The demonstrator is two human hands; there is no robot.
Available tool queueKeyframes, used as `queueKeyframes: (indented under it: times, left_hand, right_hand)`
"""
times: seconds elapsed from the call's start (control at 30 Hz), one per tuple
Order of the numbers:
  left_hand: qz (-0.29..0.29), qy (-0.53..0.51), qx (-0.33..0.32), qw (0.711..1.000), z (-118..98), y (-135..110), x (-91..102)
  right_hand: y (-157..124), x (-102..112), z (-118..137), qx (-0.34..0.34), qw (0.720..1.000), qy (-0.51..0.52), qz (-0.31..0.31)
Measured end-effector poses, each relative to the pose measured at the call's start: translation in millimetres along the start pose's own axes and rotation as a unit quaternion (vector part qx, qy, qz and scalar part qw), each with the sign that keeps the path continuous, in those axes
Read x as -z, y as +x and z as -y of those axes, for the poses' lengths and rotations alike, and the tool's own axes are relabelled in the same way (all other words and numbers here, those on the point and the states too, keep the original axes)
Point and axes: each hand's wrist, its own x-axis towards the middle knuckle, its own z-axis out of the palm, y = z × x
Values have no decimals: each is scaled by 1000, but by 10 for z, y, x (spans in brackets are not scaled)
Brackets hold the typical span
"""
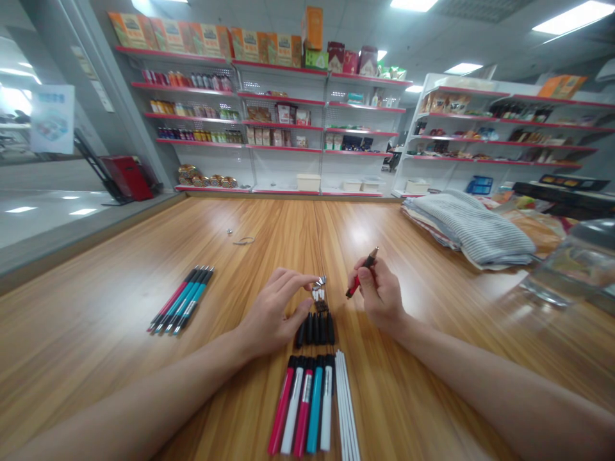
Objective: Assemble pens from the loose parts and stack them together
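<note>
My right hand (382, 291) grips a red and black pen (355, 285), tilted with its tip up and away from me. My left hand (273, 310) is over the small pen parts, thumb and index finger apart. Its index fingertip is at the silver metal tips (321, 282), perhaps touching one. Just nearer lie small white and dark pieces (319, 298), too small to name. Below them is a row of black grip sleeves (316, 329). Closer still lie several pink, white and blue pen barrels (302, 406) beside a bundle of thin white refills (346, 410).
Several whole pens (181, 301) lie side by side at the left. Farther back is a thin loop (244, 241) with a small bit (229, 231) near it. Folded striped cloth (468, 221) and a clear water container (562, 275) stand right. Stocked shelves (283, 99) rise behind the table.
</note>
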Motion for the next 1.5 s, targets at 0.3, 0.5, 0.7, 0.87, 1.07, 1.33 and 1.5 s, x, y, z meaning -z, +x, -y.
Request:
queueKeyframes:
  times: [0.3,0.5,0.7,0.87,1.07,1.33,1.5]
  left_hand:
    - [-3,-2,3,1000,0,-9,-8]
    - [2,-1,-1,1000,2,-6,-3]
    - [10,3,1,1000,4,-1,3]
    - [4,1,-5,1000,9,-3,-2]
    - [-3,-1,-7,1000,25,-15,-18]
    - [-81,-48,46,995,79,-63,-64]
    - [-64,-47,-29,996,31,-31,6]
  right_hand:
    - [17,-11,-5,-10,998,-2,54]
    - [25,-6,34,-6,997,-2,81]
    - [17,25,52,12,996,-17,88]
    - [12,24,51,16,994,-29,103]
    - [6,2,52,23,995,-45,91]
    - [27,20,-6,174,966,-157,109]
    - [22,16,8,253,935,-178,174]
